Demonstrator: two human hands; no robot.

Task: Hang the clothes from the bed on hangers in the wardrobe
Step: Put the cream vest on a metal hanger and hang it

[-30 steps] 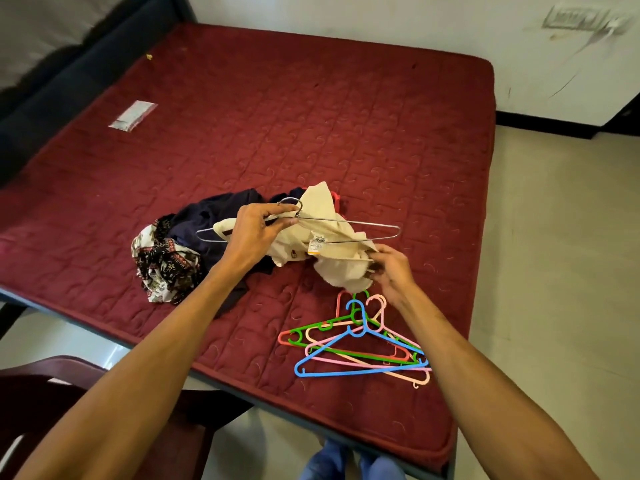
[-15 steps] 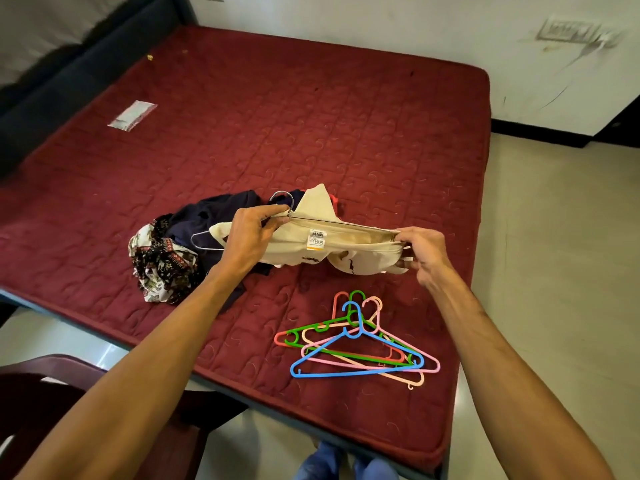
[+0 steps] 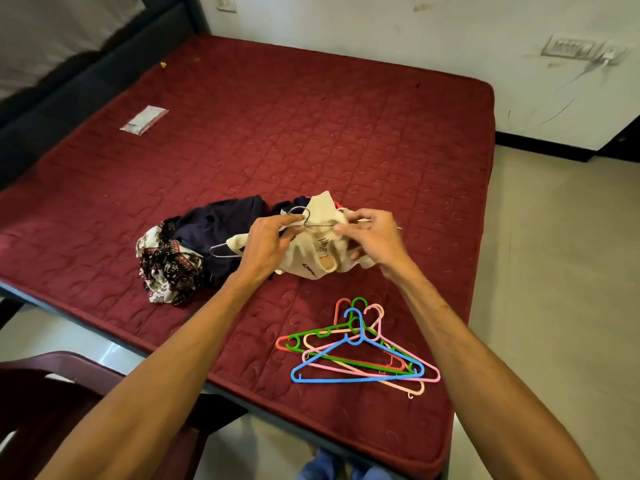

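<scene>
1. The left hand (image 3: 268, 242) is gripping a wire hanger (image 3: 307, 216) just below its hook, with the fingers curled round the neck. The grip is apparently steadying the frame while cloth is being worked onto it.
2. The right hand (image 3: 372, 239) is pinching a cream garment (image 3: 313, 263) just right of the hook, thumb and fingertips closed on the fabric. It seems to be drawing the cloth along the wire arm.
3. The cream garment, its label facing up, is bunching around the hanger low over the bed (image 3: 311, 133). The hanger's left tip is poking out past the cloth, so the garment is probably not yet sitting square.
4. Just left of the hands, a dark blue garment (image 3: 225, 220) and a patterned cloth (image 3: 166, 268) are lying in one touching heap, likely waiting their turn.
5. Nearer the person, close to the bed's edge, a stack of coloured plastic hangers (image 3: 356, 351) is lying within easy reach of the right arm.
6. Far up the bed, well apart from the work, a small clear packet (image 3: 143, 119) is lying flat. A dark chair (image 3: 52, 403) is standing at lower left, and the wardrobe is not in view.
</scene>
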